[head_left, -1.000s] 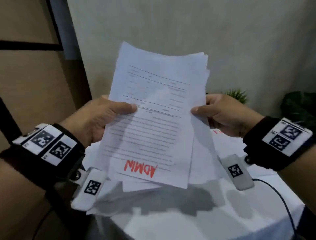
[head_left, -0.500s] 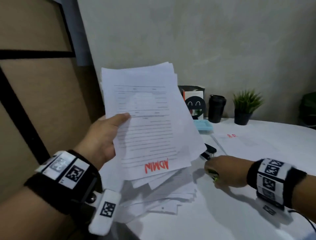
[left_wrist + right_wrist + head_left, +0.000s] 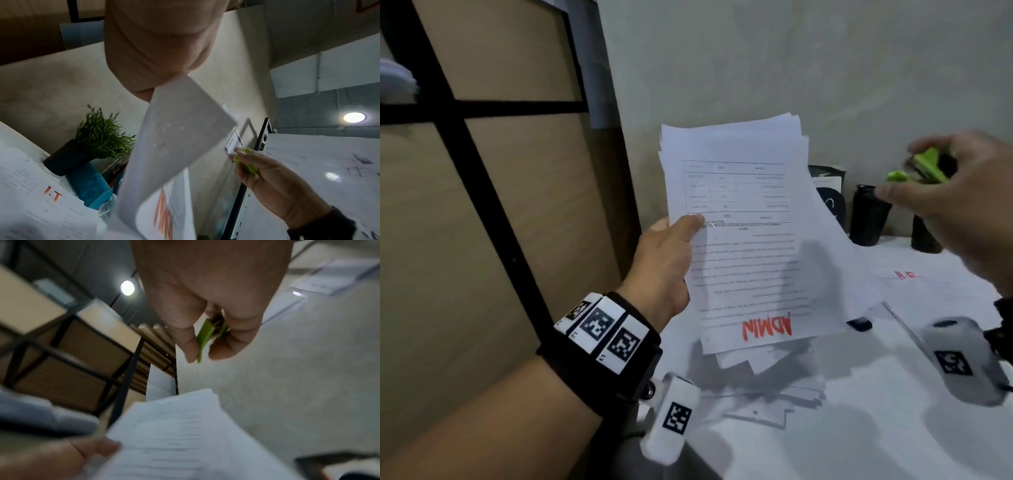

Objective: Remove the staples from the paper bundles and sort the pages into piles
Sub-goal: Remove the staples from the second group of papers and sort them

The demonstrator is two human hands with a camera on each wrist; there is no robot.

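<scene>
My left hand (image 3: pixel 671 253) grips a bundle of white printed pages (image 3: pixel 743 240) by its left edge, thumb on the front, and holds it upright above the table. "ADMIN" is written in red, upside down, at its lower end. My right hand (image 3: pixel 955 198) is raised at the right, blurred, its fingers pinching a green staple remover (image 3: pixel 924 168). The same green staple remover (image 3: pixel 205 337) shows between thumb and fingers in the right wrist view, above the bundle (image 3: pixel 185 434). The bundle's back (image 3: pixel 174 146) hangs below my left fingers.
A heap of loose pages (image 3: pixel 774 383) lies on the white table (image 3: pixel 859 428) under the bundle. A sheet marked in red (image 3: pixel 935 284) lies at right. A black cup (image 3: pixel 868 216), a potted plant (image 3: pixel 98 138) and a teal box (image 3: pixel 88 191) stand by the wall.
My right hand let go of the bundle, dropped to the table, and has now risen at the right holding the green staple remover. The left hand keeps the bundle upright.
</scene>
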